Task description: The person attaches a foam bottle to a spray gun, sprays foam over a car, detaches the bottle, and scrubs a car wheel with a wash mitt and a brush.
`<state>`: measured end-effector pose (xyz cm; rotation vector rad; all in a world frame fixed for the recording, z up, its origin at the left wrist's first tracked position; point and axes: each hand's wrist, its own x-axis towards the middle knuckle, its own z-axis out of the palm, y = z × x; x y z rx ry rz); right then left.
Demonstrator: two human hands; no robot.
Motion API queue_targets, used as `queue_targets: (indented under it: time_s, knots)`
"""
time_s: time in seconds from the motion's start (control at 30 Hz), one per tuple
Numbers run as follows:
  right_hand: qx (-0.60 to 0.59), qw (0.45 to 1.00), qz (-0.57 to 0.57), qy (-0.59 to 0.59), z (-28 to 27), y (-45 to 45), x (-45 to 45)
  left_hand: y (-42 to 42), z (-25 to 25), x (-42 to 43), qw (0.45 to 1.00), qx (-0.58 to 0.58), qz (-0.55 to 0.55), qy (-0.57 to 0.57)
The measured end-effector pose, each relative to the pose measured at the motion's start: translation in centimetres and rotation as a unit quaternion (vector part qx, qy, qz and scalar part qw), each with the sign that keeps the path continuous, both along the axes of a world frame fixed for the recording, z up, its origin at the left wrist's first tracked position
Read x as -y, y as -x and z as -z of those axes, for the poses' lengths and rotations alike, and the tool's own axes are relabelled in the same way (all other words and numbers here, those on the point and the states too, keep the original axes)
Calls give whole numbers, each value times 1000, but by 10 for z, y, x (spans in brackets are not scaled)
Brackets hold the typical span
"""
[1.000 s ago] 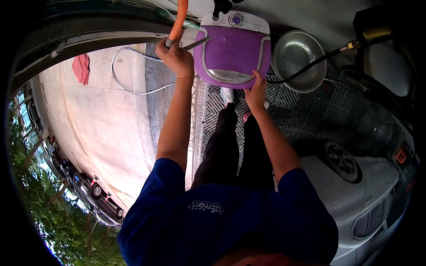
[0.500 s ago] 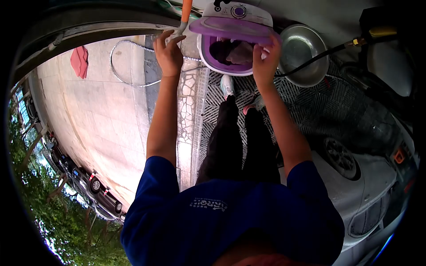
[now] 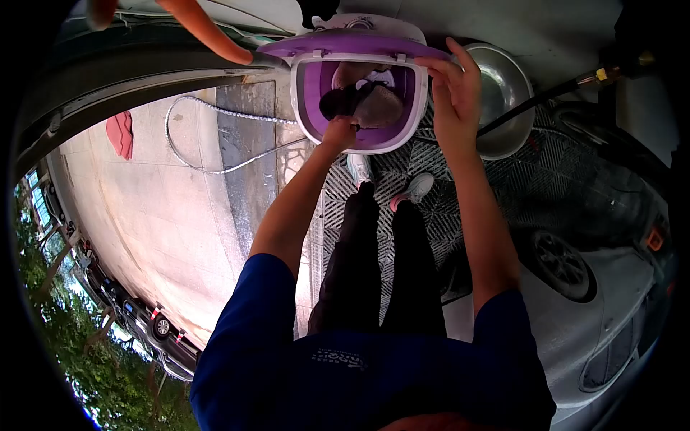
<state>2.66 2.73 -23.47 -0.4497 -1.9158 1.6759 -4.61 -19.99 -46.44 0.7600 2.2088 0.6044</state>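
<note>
A small purple and white washing machine [image 3: 420, 108] stands in front of me with its purple lid [image 3: 359, 44] raised. Inside the tub lie a grey-brown cloth [image 3: 379, 108] and a darker cloth [image 3: 335, 104], bunched together. My left hand [image 3: 342, 132] reaches over the near rim, its fingers closed at the edge of the cloths and partly hidden. Beside the lid's right end, my right hand [image 3: 457, 97] is raised, fingers stretched and apart, the fingertips close to or touching the lid.
Right of the machine stands a metal basin [image 3: 496, 79], with a black hose [image 3: 535, 104] crossing it. An orange handle [image 3: 208, 32] juts in at upper left. A looped hose [image 3: 169, 133] and red cloth [image 3: 121, 135] lie on the pavement. A car [image 3: 575, 309] is at right.
The lid has swung up and back, showing more of the tub. My left hand has moved right and down into the tub, onto the cloths. My right hand's fingers have spread.
</note>
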Motion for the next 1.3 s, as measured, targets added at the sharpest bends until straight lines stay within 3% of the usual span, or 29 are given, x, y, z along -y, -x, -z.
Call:
queue_targets:
  time_s: [0.07, 0.1, 0.13, 0.17, 0.2, 0.23, 0.27, 0.3, 0.37, 0.5, 0.53, 0.57, 0.63, 0.67, 0.7, 0.73, 0.8, 0.83, 0.93, 1.1, 1.2, 1.3]
  knots:
    - [-16, 1000, -2, 2, 0, -8, -7, 12, 10, -23, 986, 35, 100, 127]
    - [-29, 1000, -7, 7, 1, -9, -12, 19, 36, -29, 987, 29, 102, 123]
    - [-45, 999, -14, 11, 0, -10, -15, 24, 81, -31, 991, -81, 73, 79]
    - [-47, 999, -9, 6, 1, -12, -20, 29, 91, -42, 981, -186, 44, 33]
    - [-57, 998, -21, -9, 4, -14, -24, 38, 102, -52, 988, -145, -41, 31]
    - [-66, 997, -32, -23, 8, -19, -26, 54, 84, -70, 986, -11, -80, 145]
    - [-65, 997, -27, -25, 14, -24, -27, 59, 94, -75, 981, -71, -106, 143]
    - [-73, 997, -21, -15, 20, -29, -26, 71, 106, -79, 976, -16, -119, 181]
    - [-76, 997, -10, -1, 37, -45, -20, 86, 185, -62, 980, -182, -38, 68]
    - [-55, 995, 45, 62, 67, -87, -2, 113, 264, -46, 984, -40, 97, 147]
    - [-29, 992, 75, 99, 73, -98, 4, 111, 272, -50, 972, -107, 86, 190]
    - [-5, 986, 103, 133, 77, -107, 10, 107, 259, -48, 971, -106, 90, 195]
    - [14, 978, 132, 163, 82, -124, 24, 104, 214, -46, 990, 15, -136, 38]
    - [37, 964, 154, 211, 85, -133, 31, 93, 180, -54, 990, 13, -132, 40]
    - [61, 948, 176, 259, 86, -140, 39, 74, 136, -68, 935, 85, -312, -143]
    - [58, 948, 178, 258, 85, -148, 47, 57, 95, -77, 810, 152, -468, -318]
    - [135, 893, 215, 371, 90, -156, 62, 37, 37, -82, 740, 195, -504, -400]
    - [131, 894, 217, 369, 91, -157, 66, 23, 0, -83, 730, 202, -505, -413]
    - [150, 816, 173, 531, 90, -152, 82, -19, -96, -77, 691, 223, -513, -459]
    - [8, 660, 75, 747, 85, -138, 116, -90, -207, -70, 714, 254, -452, -471]
    - [-175, 561, 94, 804, 48, -143, 108, -137, -256, -70, 749, 307, -423, -408]
    - [-264, 559, 157, 770, 7, -172, 80, -181, -267, -60, 828, 313, -384, -261]
